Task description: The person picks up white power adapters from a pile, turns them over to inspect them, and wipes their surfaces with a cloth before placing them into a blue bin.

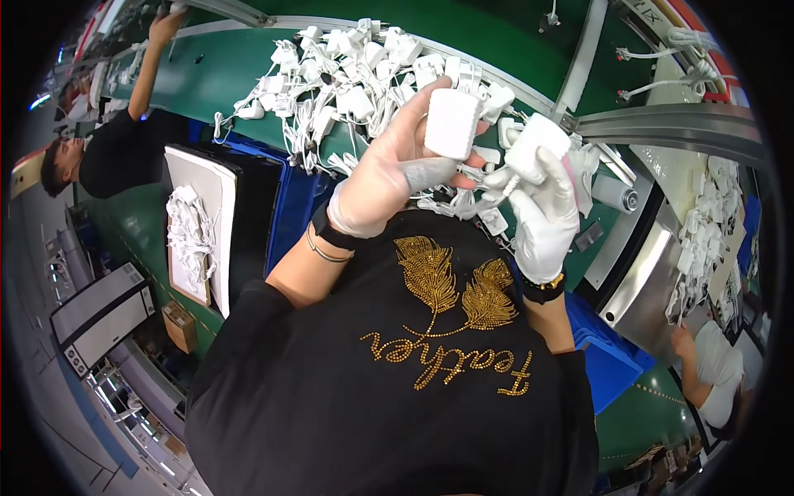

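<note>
My left hand [374, 175] is closed on a white power adapter [452, 124], a rounded block whose broad face is turned up. Grey wrapping covers that thumb, and a thin white glove covers the palm. In a white glove, my right hand [546, 227] grips a second white adapter [536, 147] close to the first, with a gap between them. A white cable [503, 186] shows by the right fingers; which adapter it joins I cannot tell. Beyond both hands lies a heap of white adapters with cables [354, 103] on the green table [248, 128].
Left of me, a cardboard-lined box [222, 240] holds more white cables beside a blue bin [289, 202]. Another blue bin [612, 355] is at my right. A silver can [616, 194] lies near a metal post [678, 132]. Other people work at far left and far right.
</note>
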Demonstrator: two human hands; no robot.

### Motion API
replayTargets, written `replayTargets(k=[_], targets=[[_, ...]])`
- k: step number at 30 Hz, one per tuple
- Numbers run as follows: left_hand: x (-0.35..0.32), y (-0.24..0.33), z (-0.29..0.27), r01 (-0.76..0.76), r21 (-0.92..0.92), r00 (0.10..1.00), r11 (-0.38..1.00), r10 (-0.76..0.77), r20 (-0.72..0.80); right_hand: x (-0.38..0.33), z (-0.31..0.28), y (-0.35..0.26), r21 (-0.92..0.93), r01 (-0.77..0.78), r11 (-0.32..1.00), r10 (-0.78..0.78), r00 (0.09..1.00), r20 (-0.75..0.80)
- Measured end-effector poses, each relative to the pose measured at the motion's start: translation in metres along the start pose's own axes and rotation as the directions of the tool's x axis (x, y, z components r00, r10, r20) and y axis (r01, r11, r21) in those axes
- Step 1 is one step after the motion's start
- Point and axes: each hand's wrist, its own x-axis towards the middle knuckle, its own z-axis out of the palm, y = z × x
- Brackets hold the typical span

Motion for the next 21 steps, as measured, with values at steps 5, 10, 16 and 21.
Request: replayTargets(k=[5, 10, 16, 21], targets=[[-0.006, -0.010, 0.011, 0.028, 0.032, 0.999, 0.999, -0.029, 0.020, 0.000, 0.013, -0.022, 0.067, -0.125, 0.990, 0.122, 0.991, 0.046], [-0.010, -0.016, 0.020, 0.002, 0.134, 0.996, 0.991, 0.010, -0.092, -0.002, 0.012, -0.026, -0.010, -0.204, 0.979, 0.204, 0.976, 0.076], [-0.015, -0.024, 0.018, 0.026, 0.154, 0.988, 0.988, -0.002, -0.155, -0.006, 0.020, -0.019, -0.045, -0.204, 0.978, 0.203, 0.979, -0.023], [-0.023, -0.037, 0.015, -0.019, 0.165, 0.987, 0.986, 0.045, -0.155, -0.012, 0.019, -0.017, -0.106, -0.252, 0.962, 0.240, 0.964, -0.111]])
